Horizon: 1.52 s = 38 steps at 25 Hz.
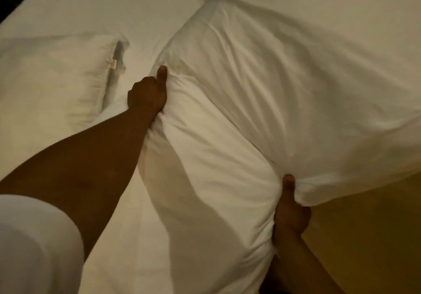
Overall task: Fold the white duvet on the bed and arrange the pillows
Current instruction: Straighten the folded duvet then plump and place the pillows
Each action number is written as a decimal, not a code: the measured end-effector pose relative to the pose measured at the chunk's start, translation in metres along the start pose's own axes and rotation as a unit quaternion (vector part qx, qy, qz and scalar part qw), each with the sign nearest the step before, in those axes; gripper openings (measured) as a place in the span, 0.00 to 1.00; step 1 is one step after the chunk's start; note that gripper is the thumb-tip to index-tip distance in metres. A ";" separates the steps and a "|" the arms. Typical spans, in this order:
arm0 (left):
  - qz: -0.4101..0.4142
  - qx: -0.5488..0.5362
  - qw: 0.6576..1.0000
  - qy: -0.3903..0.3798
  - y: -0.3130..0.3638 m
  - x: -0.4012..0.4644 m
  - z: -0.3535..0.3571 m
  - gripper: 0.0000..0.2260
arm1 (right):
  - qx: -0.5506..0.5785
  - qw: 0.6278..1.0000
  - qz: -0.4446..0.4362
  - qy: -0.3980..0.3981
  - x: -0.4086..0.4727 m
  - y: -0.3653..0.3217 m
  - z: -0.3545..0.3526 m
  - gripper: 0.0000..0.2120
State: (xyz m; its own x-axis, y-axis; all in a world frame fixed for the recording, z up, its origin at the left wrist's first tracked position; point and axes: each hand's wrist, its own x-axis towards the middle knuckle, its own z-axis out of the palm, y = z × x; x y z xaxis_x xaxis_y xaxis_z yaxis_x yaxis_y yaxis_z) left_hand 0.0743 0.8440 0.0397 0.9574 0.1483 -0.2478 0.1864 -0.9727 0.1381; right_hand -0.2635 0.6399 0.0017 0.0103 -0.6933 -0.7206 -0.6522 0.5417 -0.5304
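**Duvet in both hands, fold underway, pillows still to do**

You've got the white duvet (284,84) bunched in both fists. It fills the centre and right of the frame, w/ its near edge gathered into thick folds between your hands and running down to the bottom edge. Your left hand (148,93), centre-left, grips the edge w/ thumb up along the fabric and fingers curled under. Your right hand (290,211), lower right, pinches a corner-like bunch, thumb on top, fingers wrapped beneath.

Progress, as a judgement: early-to-mid. The duvet looks doubled over at least once, since a thick upper layer sits on a lower one, but it's not a neat stack yet; edges aren't squared. Still left: finish the fold, set it down, then sort the pillows.

One pillow (52,77) lies at the left of the frame, askew, its open end facing the duvet, near your left hand but apart from it. The bed sheet (102,8) shows bare in the upper left.

Hard to tell:
- Fingers of both hands are buried in fabric.
- The duvet's far side runs off the right and top edges, so the fold count is a guess.
- A 2nd pillow isn't in view.
- Lower right is dim yellow-brown; can't say whether it's floor or bed base.
- Light is low, picture soft.
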 end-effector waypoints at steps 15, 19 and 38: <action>0.027 -0.126 0.988 -0.084 -0.023 -0.096 -0.166 0.25 | 0.103 0.987 0.005 -0.125 -0.106 -0.061 -0.083 0.36; -0.022 -0.149 0.987 -0.052 -0.109 -0.146 -0.216 0.20 | 0.112 0.977 -0.077 -0.167 -0.170 -0.094 -0.108 0.28; -0.402 -0.425 0.763 0.275 -0.588 -0.497 -0.371 0.25 | -0.199 0.761 -0.288 -0.546 -0.550 -0.007 0.027 0.29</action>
State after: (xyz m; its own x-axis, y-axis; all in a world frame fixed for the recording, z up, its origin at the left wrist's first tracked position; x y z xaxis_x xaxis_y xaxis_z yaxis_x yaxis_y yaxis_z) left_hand -0.4293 1.4082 0.4371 0.3630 0.9158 -0.1718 0.6135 -0.0961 0.7838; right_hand -0.2439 1.0304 0.3893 0.8633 0.1642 -0.4772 -0.4774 -0.0408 -0.8778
